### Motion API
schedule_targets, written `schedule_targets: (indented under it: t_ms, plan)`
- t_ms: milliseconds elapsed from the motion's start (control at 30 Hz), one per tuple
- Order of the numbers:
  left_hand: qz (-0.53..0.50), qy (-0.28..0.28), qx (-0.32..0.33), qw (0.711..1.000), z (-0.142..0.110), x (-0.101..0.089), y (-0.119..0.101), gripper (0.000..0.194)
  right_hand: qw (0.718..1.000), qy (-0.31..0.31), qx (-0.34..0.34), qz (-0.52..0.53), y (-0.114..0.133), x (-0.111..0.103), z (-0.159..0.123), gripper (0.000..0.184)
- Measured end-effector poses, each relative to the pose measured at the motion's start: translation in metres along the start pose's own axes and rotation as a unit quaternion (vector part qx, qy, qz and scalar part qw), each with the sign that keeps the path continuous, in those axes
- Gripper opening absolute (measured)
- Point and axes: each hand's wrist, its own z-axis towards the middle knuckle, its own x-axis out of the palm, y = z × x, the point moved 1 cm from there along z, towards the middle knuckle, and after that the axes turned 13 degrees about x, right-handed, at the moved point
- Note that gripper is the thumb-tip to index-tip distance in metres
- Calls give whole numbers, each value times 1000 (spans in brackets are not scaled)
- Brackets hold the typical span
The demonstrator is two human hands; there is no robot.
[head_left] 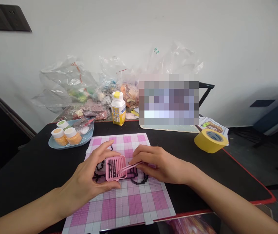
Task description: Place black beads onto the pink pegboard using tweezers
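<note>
My left hand [86, 175] curves around a small pink ridged bead tray [122, 162], fingers at its far side and thumb at its near edge. Black beads [112, 169] lie in rows in the tray's grooves, mostly on its left. My right hand [162, 162] pinches pink tweezers [129, 167], whose tips reach into the tray; whether a bead sits between them is too small to tell. Beneath is a pink-and-white checked pegboard [135, 204]. Outlines of black beads [141, 182] stand on it, partly hidden by my hands and the tray.
On the left, a blue plate [53, 144] carries bead jars [73, 136] and a small bag. Behind stand a yellow-capped bottle [118, 109], bulky plastic bags [68, 86] and a blurred-out screen [169, 104]. A yellow tape roll [206, 143] and printed cards [214, 125] lie right on the black mat [178, 143].
</note>
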Motion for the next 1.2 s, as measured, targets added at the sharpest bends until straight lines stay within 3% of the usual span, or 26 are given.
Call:
schedule_targets:
  t_ms: [433, 833, 1200]
  plan:
    - [-12, -9, 9, 1000, 2, -1, -3, 87, 996, -83, 32, -10, -7, -21, -3, 10]
    - [-8, -10, -11, 1000, 2, -2, -4, 87, 977, -67, 148, -141, -24, -35, -10, 24]
    - [-18, -14, -5, 1000, 2, -2, -5, 83, 974, -62, 153, -155, -27, -37, -11, 24]
